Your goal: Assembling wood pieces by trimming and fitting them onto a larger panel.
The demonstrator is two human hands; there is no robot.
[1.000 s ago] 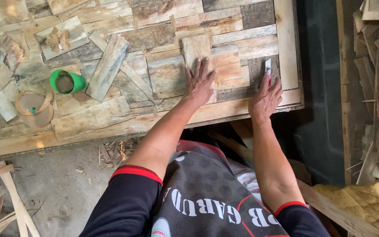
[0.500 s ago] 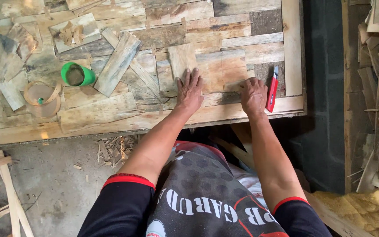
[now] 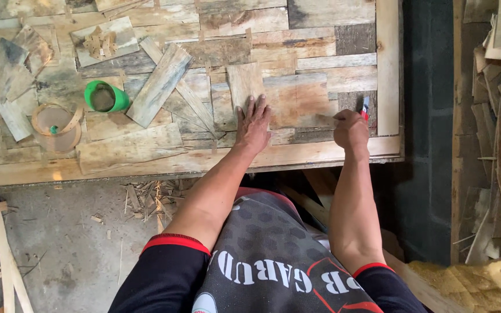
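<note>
Cutter now in your grip, veneer pinned.
Your right hand (image 3: 350, 128) has closed round the red cutter (image 3: 365, 108); your left hand (image 3: 254, 123) stays flat, fingers spread, on the pale wood piece (image 3: 294, 98) on the panel (image 3: 331, 152).

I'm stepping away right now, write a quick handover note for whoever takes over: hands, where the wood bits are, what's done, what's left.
Left hand: flat, pressing the light wood piece on the panel.
Right hand: fist closed on a red and blue tool at that piece's right edge.
Done: most of the panel is covered with fitted pieces.
Left: the loose plank lies askew by the green cup; the pressed piece looks unfixed.
</note>
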